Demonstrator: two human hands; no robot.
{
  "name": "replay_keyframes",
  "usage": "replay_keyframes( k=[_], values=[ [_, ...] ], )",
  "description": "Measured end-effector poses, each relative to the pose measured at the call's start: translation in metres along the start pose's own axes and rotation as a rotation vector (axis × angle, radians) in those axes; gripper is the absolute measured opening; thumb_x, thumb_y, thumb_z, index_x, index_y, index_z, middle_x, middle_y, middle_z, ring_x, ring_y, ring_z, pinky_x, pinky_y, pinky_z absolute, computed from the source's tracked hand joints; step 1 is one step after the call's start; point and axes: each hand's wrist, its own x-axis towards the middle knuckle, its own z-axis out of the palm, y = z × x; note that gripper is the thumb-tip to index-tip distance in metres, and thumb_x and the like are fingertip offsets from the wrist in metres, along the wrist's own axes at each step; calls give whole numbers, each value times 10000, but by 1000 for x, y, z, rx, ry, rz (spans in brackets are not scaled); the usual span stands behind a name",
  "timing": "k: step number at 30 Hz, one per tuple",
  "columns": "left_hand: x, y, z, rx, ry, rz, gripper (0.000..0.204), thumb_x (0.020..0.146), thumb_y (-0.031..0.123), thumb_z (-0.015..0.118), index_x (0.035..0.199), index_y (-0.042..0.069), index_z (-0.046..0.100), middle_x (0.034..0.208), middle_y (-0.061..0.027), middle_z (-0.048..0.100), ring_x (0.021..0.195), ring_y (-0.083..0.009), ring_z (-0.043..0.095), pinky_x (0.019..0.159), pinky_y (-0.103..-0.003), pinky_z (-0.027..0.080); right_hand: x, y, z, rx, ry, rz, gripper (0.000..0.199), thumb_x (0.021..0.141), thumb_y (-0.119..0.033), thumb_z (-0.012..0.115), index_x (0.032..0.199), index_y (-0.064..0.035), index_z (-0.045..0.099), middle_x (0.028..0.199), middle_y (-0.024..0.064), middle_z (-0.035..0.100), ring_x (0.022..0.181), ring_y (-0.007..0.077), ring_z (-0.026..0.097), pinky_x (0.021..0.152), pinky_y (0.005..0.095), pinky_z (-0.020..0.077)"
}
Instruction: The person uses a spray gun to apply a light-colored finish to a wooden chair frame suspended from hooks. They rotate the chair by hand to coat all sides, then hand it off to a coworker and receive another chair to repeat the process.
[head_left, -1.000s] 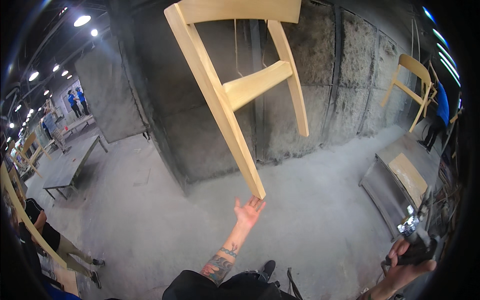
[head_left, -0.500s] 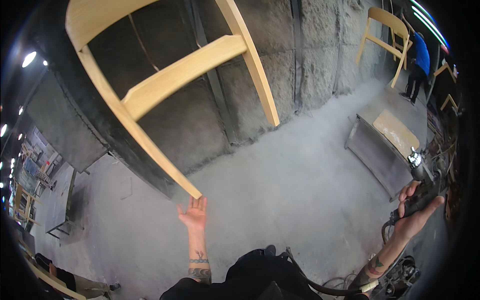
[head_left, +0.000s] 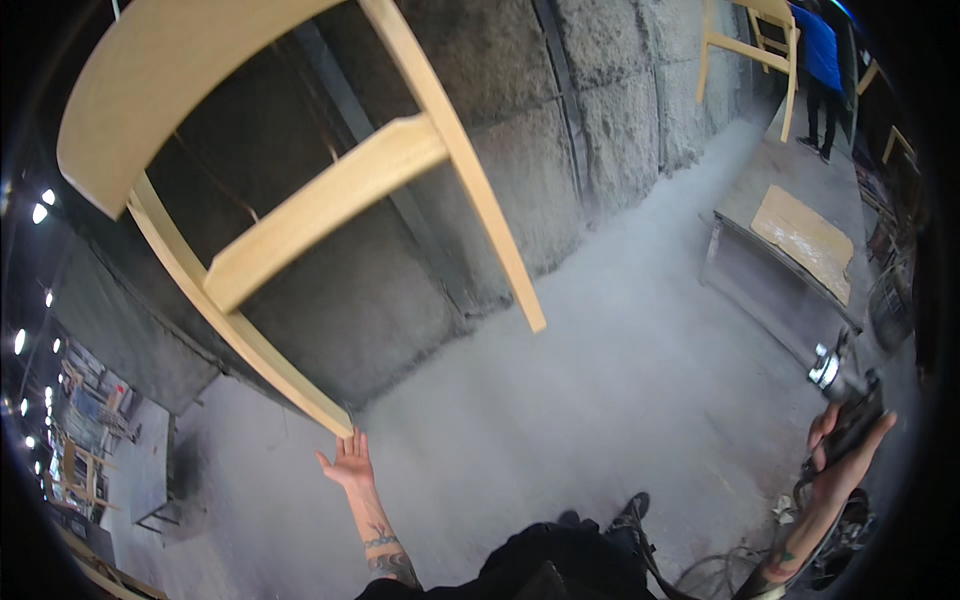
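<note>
A pale wooden chair frame (head_left: 330, 205) hangs in front of me at the upper left, with a broad curved backrest, a cross rail and two long legs. My left hand (head_left: 350, 466) is palm up with fingers spread, its fingertips at the lower end of the nearer leg; it does not grip the wood. At the far right, my right hand (head_left: 838, 462) is wrapped round a spray gun (head_left: 856, 418) with a dark body and a shiny metal head. The gun points up and away from me, its trigger hidden by the fingers.
A low table (head_left: 735, 225) bears a tan board (head_left: 800, 235) at right. Beyond it, another chair frame (head_left: 745, 48) hangs near a person in blue (head_left: 818, 50). A dusty panelled wall (head_left: 510, 180) runs behind. Hoses (head_left: 725, 572) lie at lower right; another table (head_left: 150, 465) stands left.
The chair frame has swung round somewhat, its legs lower and further left in view. My left hand has followed the leg end. The view has shifted; the gun stays in my right hand.
</note>
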Motion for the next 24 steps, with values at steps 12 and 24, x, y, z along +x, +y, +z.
replay_keyframes(
  k=[12, 24],
  values=[
    [-45, -94, 40, 71, -4, 50, 954, 1007, 740, 345, 1653, 71, 128, 1597, -225, 412, 1450, -380, 428, 1205, -486, 353, 136, -31, 15, 365, -83, -97, 742, 1032, -731, 287, 901, -34, 505, 687, 44, 477, 469, 129, 476, 325, 205, 228],
    [-262, -285, 143, 252, -468, -248, 629, 1005, 427, 639, 1485, 75, 435, 1493, -94, 475, 1400, -262, 428, 1303, -526, 189, 309, -24, 31, 535, -248, -81, 552, 1098, -578, 349, 947, -62, 474, 801, 33, 477, 619, 78, 468, 339, 199, 220]
  ],
)
